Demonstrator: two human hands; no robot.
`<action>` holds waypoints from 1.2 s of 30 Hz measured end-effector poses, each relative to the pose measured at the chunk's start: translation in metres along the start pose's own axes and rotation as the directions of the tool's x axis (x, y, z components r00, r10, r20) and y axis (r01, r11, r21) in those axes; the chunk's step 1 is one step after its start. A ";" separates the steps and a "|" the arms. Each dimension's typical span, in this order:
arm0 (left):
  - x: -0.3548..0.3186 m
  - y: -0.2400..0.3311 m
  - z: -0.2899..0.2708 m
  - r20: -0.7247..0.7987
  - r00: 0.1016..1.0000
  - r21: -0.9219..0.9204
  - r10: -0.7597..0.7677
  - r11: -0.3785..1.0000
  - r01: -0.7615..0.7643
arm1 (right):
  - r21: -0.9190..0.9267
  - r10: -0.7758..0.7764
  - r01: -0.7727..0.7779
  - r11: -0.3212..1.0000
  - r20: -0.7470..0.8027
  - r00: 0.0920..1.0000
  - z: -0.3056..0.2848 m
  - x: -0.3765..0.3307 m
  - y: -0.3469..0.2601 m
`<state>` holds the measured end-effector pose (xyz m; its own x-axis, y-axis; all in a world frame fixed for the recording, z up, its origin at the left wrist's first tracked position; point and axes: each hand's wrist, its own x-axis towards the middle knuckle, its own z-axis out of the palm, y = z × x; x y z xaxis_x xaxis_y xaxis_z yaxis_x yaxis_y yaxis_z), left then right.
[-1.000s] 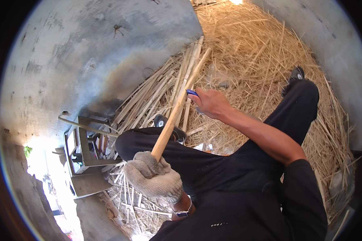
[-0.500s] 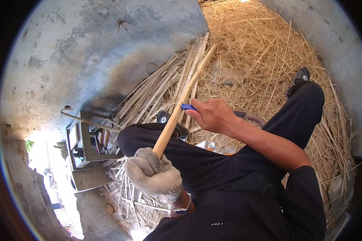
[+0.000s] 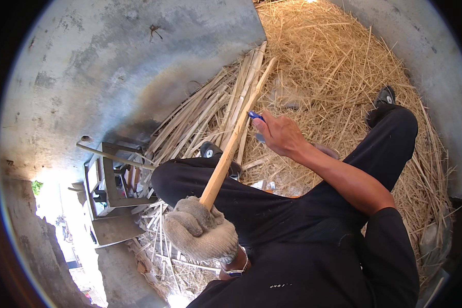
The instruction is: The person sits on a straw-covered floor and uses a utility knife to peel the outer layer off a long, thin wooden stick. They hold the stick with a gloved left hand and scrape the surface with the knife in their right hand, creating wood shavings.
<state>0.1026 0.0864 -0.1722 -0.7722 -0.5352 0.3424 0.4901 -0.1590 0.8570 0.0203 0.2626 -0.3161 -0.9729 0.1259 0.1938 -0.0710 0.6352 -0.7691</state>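
My left hand [image 3: 200, 231], in a grey knitted glove, grips the near end of a long pale wooden stick [image 3: 236, 136] that slants up and away over my left knee. My bare right hand [image 3: 280, 134] is closed on a small blue-handled tool [image 3: 255, 116], whose tip sits against the stick about halfway along it. Both my legs in black trousers stretch out across the straw, with a black shoe [image 3: 382, 97] at the far right.
A bundle of split cane strips [image 3: 205, 113] lies fanned out to the left of the stick on a heap of straw [image 3: 333, 61]. A metal frame stand [image 3: 113, 190] sits at the left by the grey concrete wall [image 3: 113, 66].
My right hand with the blue tool has slid down the stick toward me, from near its far part to about the middle. The left hand keeps its grip.
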 end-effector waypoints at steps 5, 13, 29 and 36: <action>0.007 0.001 -0.003 0.079 0.993 -0.041 -0.093 0.995 0.096 | 0.199 -0.206 0.187 0.962 0.082 0.975 -0.019 -0.022 -0.038; -0.002 -0.008 -0.009 0.194 0.979 0.042 0.056 0.997 -0.065 | 0.054 -0.134 0.127 0.990 0.141 0.981 -0.029 -0.029 -0.049; 0.002 -0.008 -0.006 0.187 0.982 -0.065 -0.010 0.998 0.022 | 0.107 -0.217 0.214 0.971 0.015 0.976 -0.013 -0.033 -0.040; 0.000 -0.008 -0.002 0.156 0.987 -0.057 0.045 0.998 -0.036 | 0.073 -0.202 0.198 0.977 0.052 0.978 -0.006 -0.030 -0.034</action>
<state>0.0990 0.0860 -0.1800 -0.8030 -0.4057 0.4365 0.5403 -0.1866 0.8205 0.0529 0.2415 -0.2917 -0.9486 -0.0448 0.3133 -0.2781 0.5905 -0.7576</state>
